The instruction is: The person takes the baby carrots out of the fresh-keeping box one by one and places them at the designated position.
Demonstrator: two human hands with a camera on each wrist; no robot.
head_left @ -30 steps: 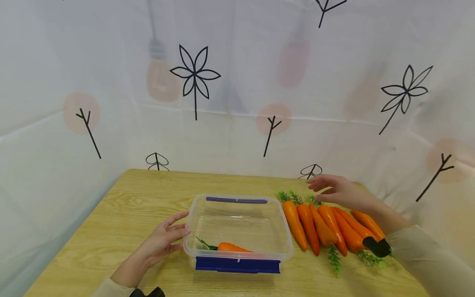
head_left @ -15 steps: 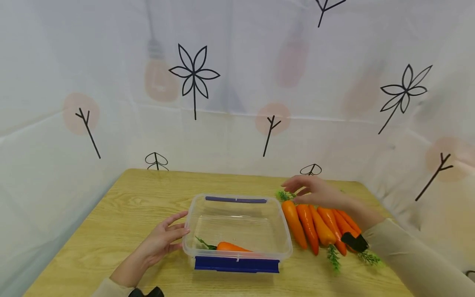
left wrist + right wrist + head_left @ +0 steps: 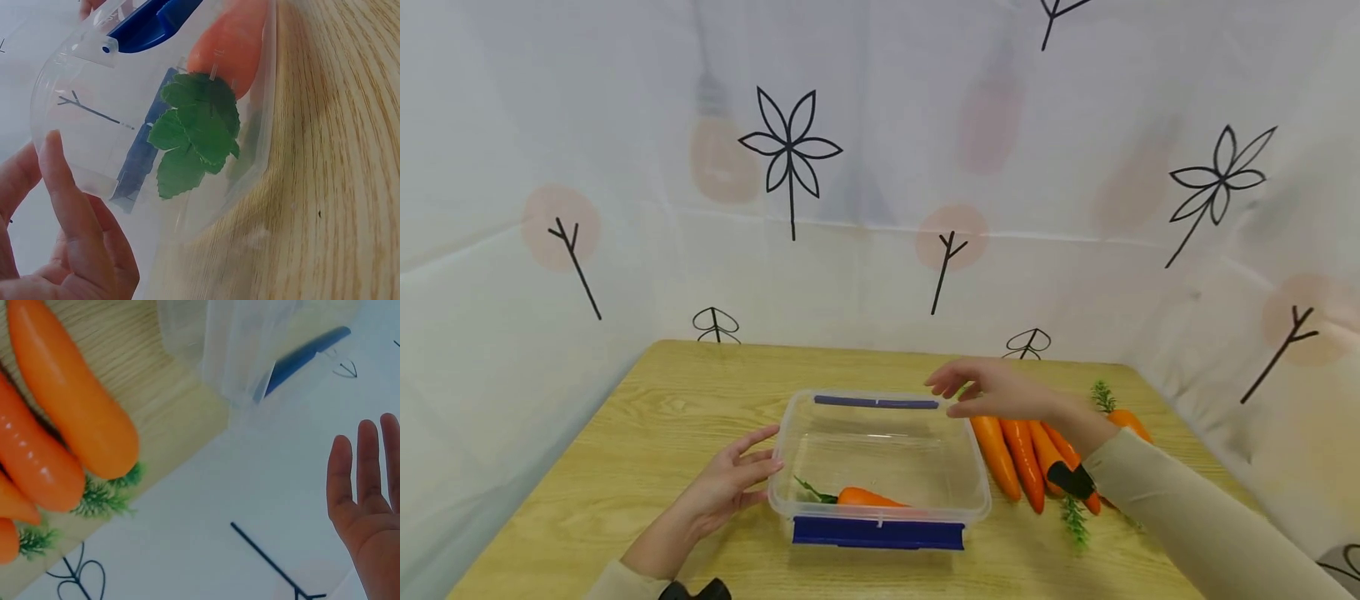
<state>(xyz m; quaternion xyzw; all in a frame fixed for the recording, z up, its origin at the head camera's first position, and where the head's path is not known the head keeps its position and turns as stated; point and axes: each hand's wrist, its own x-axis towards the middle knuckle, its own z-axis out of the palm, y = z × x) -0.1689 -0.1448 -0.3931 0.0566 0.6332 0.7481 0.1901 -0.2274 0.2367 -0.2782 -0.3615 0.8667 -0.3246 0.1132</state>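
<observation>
A clear plastic food container (image 3: 880, 467) with blue side clips stands on the table, holding an orange carrot (image 3: 868, 497) with green leaves. In the left wrist view its carrot (image 3: 234, 47) shows through the clear wall. My left hand (image 3: 730, 483) rests its fingertips against the container's left rim, fingers spread. My right hand (image 3: 992, 389) hovers over the far right corner of the container, holding nothing; its fingers look straight in the right wrist view. Several more carrots (image 3: 996, 458) lie in a row right of the container, some hidden under my right forearm.
One carrot (image 3: 1127, 423) lies farther right, its green top toward the back. The wooden table (image 3: 715, 392) ends at a patterned white curtain (image 3: 865, 283) behind it and at both sides.
My right hand has moved left, from above the carrots to the container's far right corner. The left hand and the container have stayed put.
</observation>
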